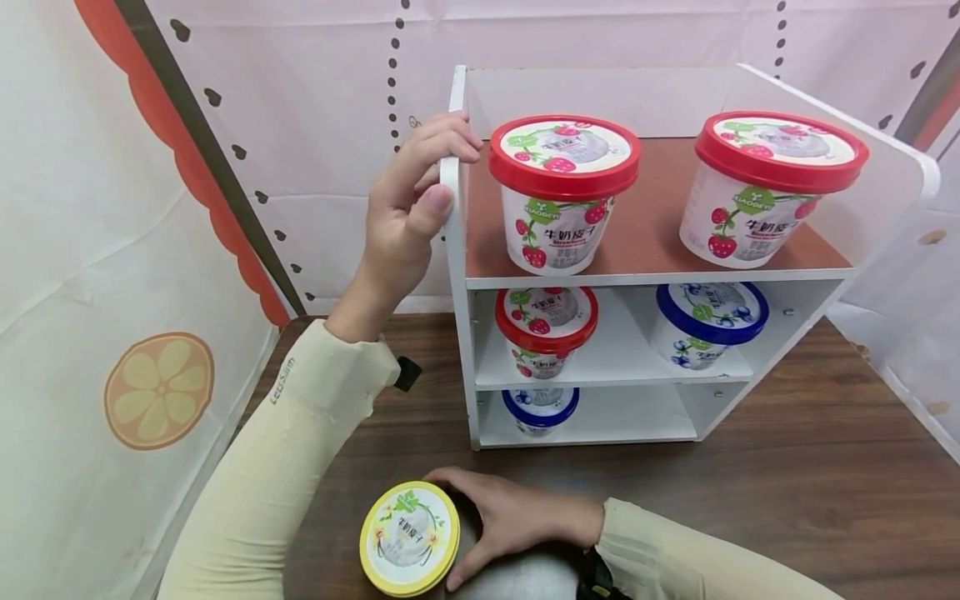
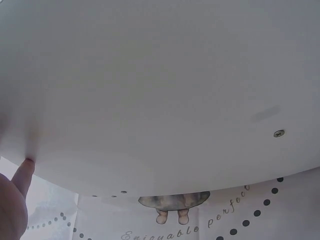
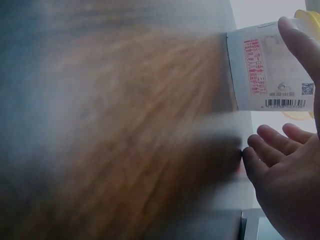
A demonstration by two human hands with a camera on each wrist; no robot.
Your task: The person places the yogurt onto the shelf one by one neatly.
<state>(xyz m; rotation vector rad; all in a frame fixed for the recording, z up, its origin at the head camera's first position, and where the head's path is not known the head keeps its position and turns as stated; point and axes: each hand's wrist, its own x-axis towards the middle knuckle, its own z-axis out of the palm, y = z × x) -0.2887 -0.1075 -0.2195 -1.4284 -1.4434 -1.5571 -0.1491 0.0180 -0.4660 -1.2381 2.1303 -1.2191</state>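
Observation:
My left hand (image 1: 401, 196) grips the upper left side panel (image 1: 453, 250) of a white shelf unit, thumb on the outer face and fingers over the edge. That panel's outer side fills most of the left wrist view. Below, a tub with a yellow lid (image 1: 408, 540) stands on the wooden table. My right hand (image 1: 517, 517) is spread beside it, forefinger and thumb on either side of its right part. In the right wrist view the thumb (image 3: 300, 42) overlaps the tub's white wall (image 3: 270, 75), while the other fingers (image 3: 272, 145) stay apart from it.
On the top shelf stand two red-lidded tubs (image 1: 566, 196). The middle shelf holds a smaller red-lidded tub (image 1: 547, 333) and a blue-lidded one (image 1: 708, 325); another blue-lidded tub (image 1: 540, 408) sits at the bottom. A grey, shiny surface (image 1: 517, 577) shows beneath my right hand.

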